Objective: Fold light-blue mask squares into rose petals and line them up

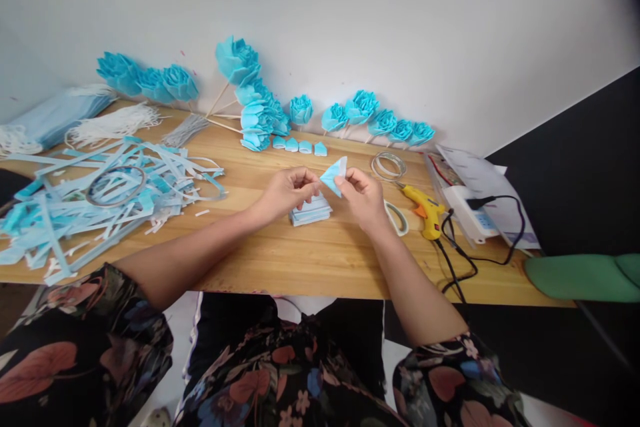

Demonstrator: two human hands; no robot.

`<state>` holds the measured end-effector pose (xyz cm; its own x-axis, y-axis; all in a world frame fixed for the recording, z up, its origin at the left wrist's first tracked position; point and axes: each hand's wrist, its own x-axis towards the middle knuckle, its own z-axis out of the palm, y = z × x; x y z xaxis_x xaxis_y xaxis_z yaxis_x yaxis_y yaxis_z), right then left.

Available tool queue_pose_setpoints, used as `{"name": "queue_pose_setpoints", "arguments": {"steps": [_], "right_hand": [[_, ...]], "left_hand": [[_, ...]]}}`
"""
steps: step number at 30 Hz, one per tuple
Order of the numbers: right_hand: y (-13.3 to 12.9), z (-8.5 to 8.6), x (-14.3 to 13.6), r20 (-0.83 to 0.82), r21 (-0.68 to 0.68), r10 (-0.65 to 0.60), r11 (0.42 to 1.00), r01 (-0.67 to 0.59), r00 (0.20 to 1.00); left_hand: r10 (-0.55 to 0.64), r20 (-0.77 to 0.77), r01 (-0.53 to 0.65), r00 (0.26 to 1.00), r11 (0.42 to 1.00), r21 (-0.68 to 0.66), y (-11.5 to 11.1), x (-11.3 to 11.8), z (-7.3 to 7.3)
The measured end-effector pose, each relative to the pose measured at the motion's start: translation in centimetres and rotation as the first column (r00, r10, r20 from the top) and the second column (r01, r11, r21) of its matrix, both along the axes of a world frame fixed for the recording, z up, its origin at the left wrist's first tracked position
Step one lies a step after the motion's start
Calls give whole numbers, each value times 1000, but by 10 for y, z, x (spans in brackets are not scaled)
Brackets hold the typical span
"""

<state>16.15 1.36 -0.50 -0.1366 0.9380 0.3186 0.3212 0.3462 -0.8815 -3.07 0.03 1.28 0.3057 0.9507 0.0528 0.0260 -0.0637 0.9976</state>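
Bench (300, 267) ran nearest. Stack of pale blue pieces (310, 215) lay there, partly under left hand (287, 195); its fingers curled, cannot tell whether grasping anything. Right hand (365, 201) grip pinched folded blue-and-white piece (334, 177) above bench, just beside left fingertips. Farther: small folded pieces (305, 147) in row, then blue flowers (257, 123) near wall (325, 27).

The left of a wooden table (310, 270) is covered by a heap of strips (167, 170), with face masks (75, 115) and white cords (115, 123) laid behind. In the middle, small folded pieces (305, 146) are lined up behind a stack of cloth (311, 215). A yellow glue gun (427, 210) is placed at the right.
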Motion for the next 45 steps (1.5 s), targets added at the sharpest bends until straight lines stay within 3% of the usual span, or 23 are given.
{"name": "queue_pose_setpoints", "arguments": {"steps": [2,10,13,19,23,28,38,45], "right_hand": [[1,0,2,-10,4,-21,1000,21,1000],[-5,5,-2,78,-8,105,995,-104,991],[-5,5,-2,24,-11,80,997,-80,996],[-5,6,0,-104,52,49,998,-44,993],[-4,4,-2,-42,29,107,994,-106,993],[-4,2,-3,80,56,76,995,-80,994],[-4,7,0,163,112,76,989,-95,984],[-4,6,-2,148,103,16,994,-32,989]], "left_hand": [[-26,-23,26,999,1000,-6,0,0,1],[-61,-141,78,988,990,119,2,-4,0],[-33,-186,61,982,987,146,1,-5,-1],[10,-123,2,992,995,102,4,-5,-3],[21,-98,-11,995,995,95,5,-5,-4],[-1,-85,8,996,996,87,4,-5,-3],[1,-91,4,996,998,59,2,-6,-2],[-14,-151,26,988,996,82,4,-6,-3]]}}
